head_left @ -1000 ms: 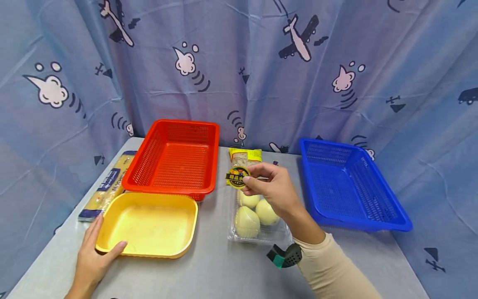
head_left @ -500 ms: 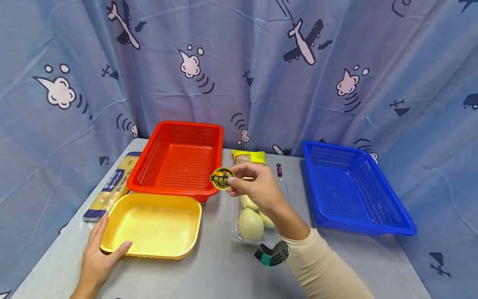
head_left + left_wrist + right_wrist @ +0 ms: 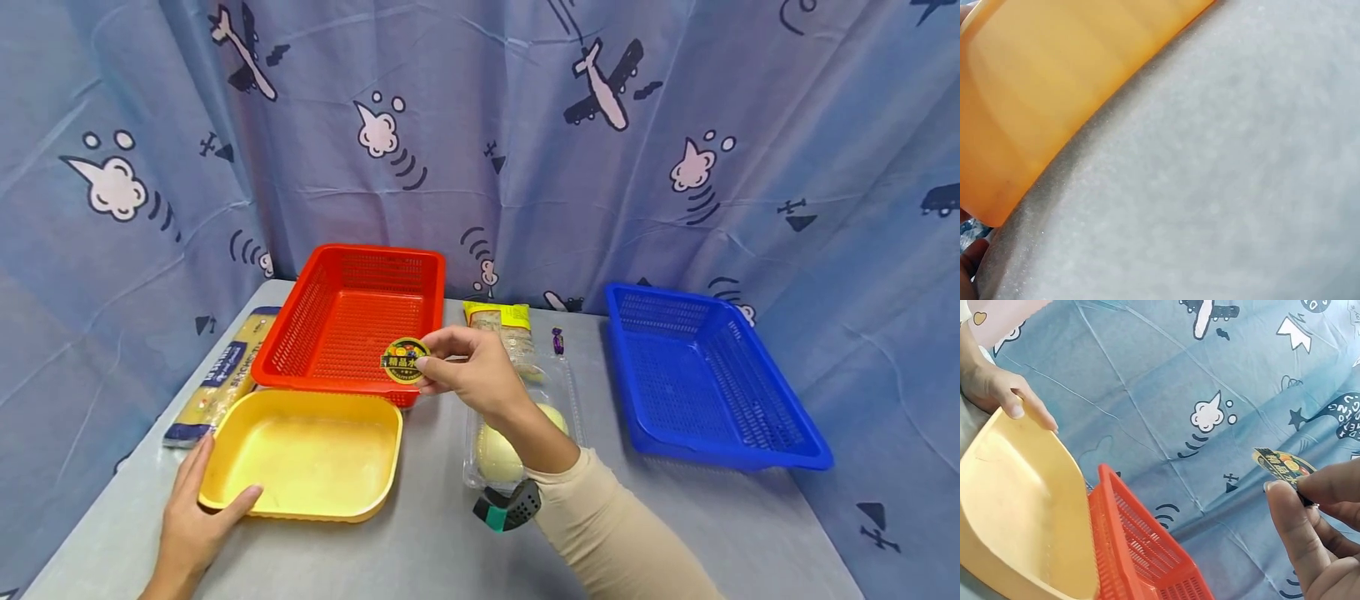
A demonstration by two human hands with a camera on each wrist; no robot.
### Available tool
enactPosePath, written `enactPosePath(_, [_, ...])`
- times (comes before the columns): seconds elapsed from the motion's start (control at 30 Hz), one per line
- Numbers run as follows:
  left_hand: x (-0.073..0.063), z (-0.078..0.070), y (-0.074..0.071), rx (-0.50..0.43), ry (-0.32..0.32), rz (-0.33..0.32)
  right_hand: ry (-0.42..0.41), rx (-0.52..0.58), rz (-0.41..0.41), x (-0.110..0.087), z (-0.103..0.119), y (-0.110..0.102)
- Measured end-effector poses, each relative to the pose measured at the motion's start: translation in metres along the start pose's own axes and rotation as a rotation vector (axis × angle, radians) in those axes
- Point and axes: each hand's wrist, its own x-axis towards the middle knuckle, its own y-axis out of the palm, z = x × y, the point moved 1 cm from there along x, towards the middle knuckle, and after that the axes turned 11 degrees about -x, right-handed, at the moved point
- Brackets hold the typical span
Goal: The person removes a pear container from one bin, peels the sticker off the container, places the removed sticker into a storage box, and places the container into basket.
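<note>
My right hand point(image 3: 467, 369) pinches a round black-and-gold fruit label point(image 3: 403, 361) between thumb and fingers. In the head view it is held up in front of the near right corner of the red basket point(image 3: 371, 333). The right wrist view shows the label point(image 3: 1282, 465) tilted, its lower end covered by the fingertips. My left hand point(image 3: 193, 512) holds the near left corner of a yellow plastic tub point(image 3: 300, 467), thumb over the rim and fingers along the outer side. The tub stands on the table and has nothing in it.
A clear plastic box point(image 3: 471, 467) with pale round fruit lies partly under my right forearm. Behind it are a yellow-topped food bag point(image 3: 510, 321) and a purple-wrapped candy point(image 3: 557, 341). A blue basket point(image 3: 682, 375) stands right; a noodle pack point(image 3: 217, 383) lies left. Patterned curtain surrounds the table.
My right hand has carried the label leftward, from above the clear box to the red basket's near corner. The candy has come into view. My left hand stays on the tub.
</note>
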Motion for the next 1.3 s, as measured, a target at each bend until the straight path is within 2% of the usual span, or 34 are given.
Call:
enactPosePath(0.63, [0.0,0.007,0.0,-0.029,0.038,-0.004,0.037,0.022,0.097,0.022,-0.017,0.043])
enactPosePath(1.07, [0.001,0.004,0.001,-0.015,0.007,-0.003,0.114,0.05,0.11,0.033,-0.037,0.077])
enactPosePath(1.3, [0.001,0.004,0.001,-0.024,0.043,-0.008,0.17,0.045,0.132,0.037,-0.05,0.095])
